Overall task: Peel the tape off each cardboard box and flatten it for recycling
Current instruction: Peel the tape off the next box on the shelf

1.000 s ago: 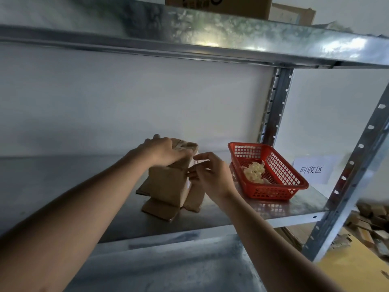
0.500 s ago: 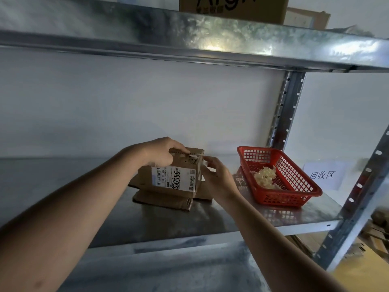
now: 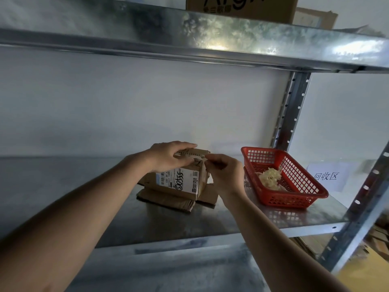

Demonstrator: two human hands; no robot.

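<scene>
A small brown cardboard box (image 3: 179,184) with a white shipping label stands on the metal shelf (image 3: 189,224), its lower flaps splayed out flat beneath it. My left hand (image 3: 168,157) grips the box's top left edge, fingers curled over it. My right hand (image 3: 225,171) is at the box's top right corner, thumb and fingertips pinching something thin there, apparently tape; the tape itself is too small to make out clearly.
A red plastic basket (image 3: 294,199) holding a wad of peeled tape (image 3: 269,178) sits to the right on the same shelf. A paper sign (image 3: 326,175) hangs behind it. Upright posts (image 3: 288,110) stand at the right; another shelf above carries cardboard boxes (image 3: 242,7).
The box was turned so its labelled side faces me and set down lower on its flaps. My right hand moved up to the top right corner and pinches there.
</scene>
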